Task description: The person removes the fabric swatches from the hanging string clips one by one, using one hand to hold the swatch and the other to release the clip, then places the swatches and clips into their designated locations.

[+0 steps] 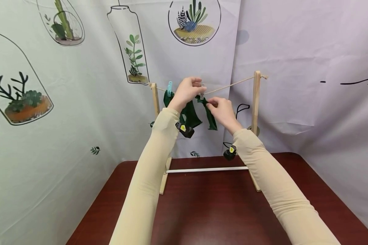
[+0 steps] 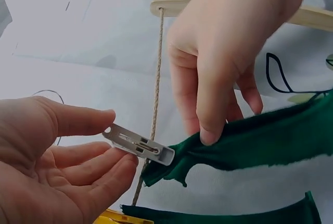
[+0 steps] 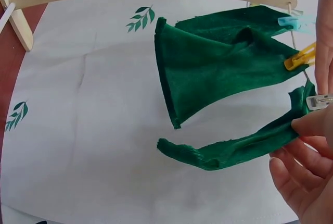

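A narrow strip of green cloth (image 3: 250, 148) hangs down from the rope (image 2: 157, 78). My left hand (image 1: 188, 92) pinches a pale clothespin (image 2: 140, 145) between thumb and fingers, its far end lying over the cloth's top corner at the rope. Just below and to the right, my right hand (image 1: 222, 109) pinches the strip near its top between thumb and fingers. Further left hangs a wider green cloth (image 3: 223, 73), partly hidden behind my left hand in the head view. A light blue clothespin (image 1: 169, 88) and a yellow clothespin (image 3: 299, 60) are clipped on it.
The rope runs between a left wooden post (image 1: 155, 98) and a right wooden post (image 1: 256, 102). A white rod (image 1: 207, 169) joins their feet on the dark red table (image 1: 202, 211). Behind hangs a pale curtain (image 1: 279, 51) printed with plants.
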The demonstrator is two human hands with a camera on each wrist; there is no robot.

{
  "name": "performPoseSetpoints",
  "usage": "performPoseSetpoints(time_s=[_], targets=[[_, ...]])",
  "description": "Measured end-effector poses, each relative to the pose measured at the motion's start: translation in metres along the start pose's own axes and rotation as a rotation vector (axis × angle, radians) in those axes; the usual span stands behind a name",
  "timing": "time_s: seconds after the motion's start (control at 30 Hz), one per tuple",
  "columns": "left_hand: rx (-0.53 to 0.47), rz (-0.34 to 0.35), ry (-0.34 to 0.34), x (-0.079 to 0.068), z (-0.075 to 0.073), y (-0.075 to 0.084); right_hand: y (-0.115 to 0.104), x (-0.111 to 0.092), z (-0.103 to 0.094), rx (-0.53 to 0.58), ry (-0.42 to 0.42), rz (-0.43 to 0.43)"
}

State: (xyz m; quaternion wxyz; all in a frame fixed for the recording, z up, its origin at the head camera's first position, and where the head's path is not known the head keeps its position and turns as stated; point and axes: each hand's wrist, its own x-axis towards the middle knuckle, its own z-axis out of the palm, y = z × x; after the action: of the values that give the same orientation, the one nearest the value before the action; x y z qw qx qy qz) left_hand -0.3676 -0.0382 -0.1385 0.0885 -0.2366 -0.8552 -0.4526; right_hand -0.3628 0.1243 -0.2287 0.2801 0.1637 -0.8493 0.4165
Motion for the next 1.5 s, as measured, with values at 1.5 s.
performPoseSetpoints(time_s=[1.5], targets=[[0.1, 0.302, 0.297, -0.007, 0.01, 0.005, -0.008, -0.005, -0.014, 0.028, -0.001, -0.007]])
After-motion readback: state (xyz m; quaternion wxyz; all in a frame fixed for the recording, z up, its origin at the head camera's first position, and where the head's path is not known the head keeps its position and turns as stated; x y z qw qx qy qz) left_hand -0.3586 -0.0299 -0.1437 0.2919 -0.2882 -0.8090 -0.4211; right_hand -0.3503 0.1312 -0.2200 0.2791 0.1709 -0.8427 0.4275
